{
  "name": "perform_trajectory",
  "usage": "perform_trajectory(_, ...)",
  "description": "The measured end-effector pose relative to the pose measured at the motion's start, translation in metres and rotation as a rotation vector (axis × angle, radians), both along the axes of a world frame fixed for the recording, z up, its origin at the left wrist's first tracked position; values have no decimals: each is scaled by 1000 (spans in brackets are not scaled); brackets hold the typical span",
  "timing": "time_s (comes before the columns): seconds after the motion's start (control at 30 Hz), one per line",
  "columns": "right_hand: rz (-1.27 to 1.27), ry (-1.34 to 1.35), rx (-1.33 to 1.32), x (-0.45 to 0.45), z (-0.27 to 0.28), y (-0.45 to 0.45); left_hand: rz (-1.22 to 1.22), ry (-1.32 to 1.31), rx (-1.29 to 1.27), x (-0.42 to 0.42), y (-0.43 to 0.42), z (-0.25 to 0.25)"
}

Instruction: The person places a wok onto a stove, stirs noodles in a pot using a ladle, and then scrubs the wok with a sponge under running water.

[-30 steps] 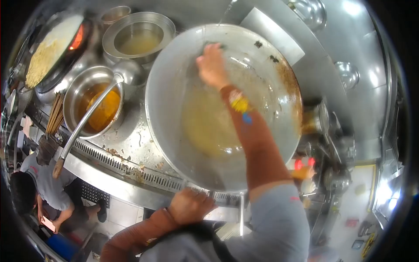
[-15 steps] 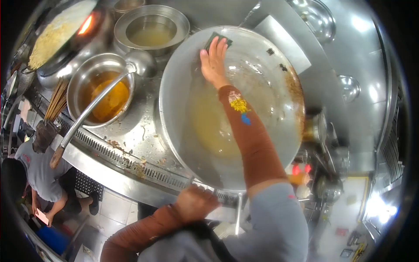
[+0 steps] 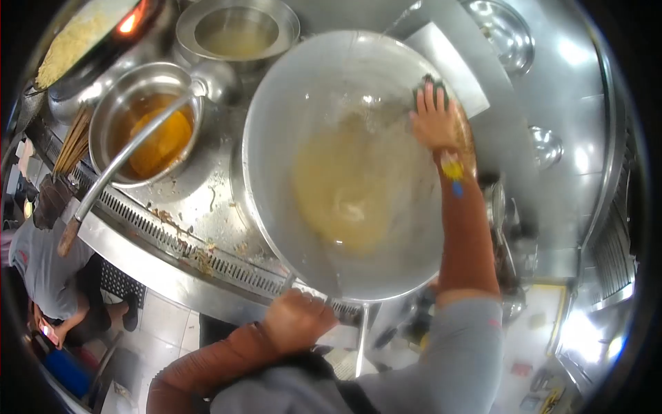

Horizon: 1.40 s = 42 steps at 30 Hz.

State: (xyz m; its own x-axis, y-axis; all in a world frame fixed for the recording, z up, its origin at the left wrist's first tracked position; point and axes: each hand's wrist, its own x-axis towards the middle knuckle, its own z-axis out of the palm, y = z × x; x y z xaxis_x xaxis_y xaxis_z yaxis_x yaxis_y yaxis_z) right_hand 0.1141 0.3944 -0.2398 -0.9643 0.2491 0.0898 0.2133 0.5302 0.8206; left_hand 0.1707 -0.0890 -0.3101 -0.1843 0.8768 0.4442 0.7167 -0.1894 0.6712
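A large round metal wok (image 3: 276, 228) holds a shallow pool of cloudy yellowish water. Against its upper right inner wall, my right hand (image 3: 434, 124) presses a dark green scouring pad (image 3: 419, 88), fingers spread over it. At the wok's near edge, my left hand (image 3: 298, 320) is closed around the wok's handle, which is mostly hidden under the fingers. Brown sleeves cover both forearms.
Left of the wok stand a steel bowl of orange liquid (image 3: 96, 138) with a long ladle (image 3: 131, 145) across it, and a pot (image 3: 189, 31) behind. Flame shows beside another wok (image 3: 76, 41) at upper left. A seated person (image 3: 48, 262) holds a phone at lower left.
My right hand has swept from the wok's upper left wall to its upper right wall with the pad. My left hand stays at the near edge. The water in the wok has shifted.
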Motion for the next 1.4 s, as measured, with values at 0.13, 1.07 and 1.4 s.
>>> perform_trajectory(0.13, -50, 17, -21, 63, -21, 19, 5, -32, 1, 7, -1, -5)
perform_trajectory(1.07, -441, -587, -352, 200, -17, -80, 66, -15, 60, 3, 0, -13)
perform_trajectory(1.4, -292, -465, -349, 223, -34, -56, 10, -30, -42, 2, -2, -14)
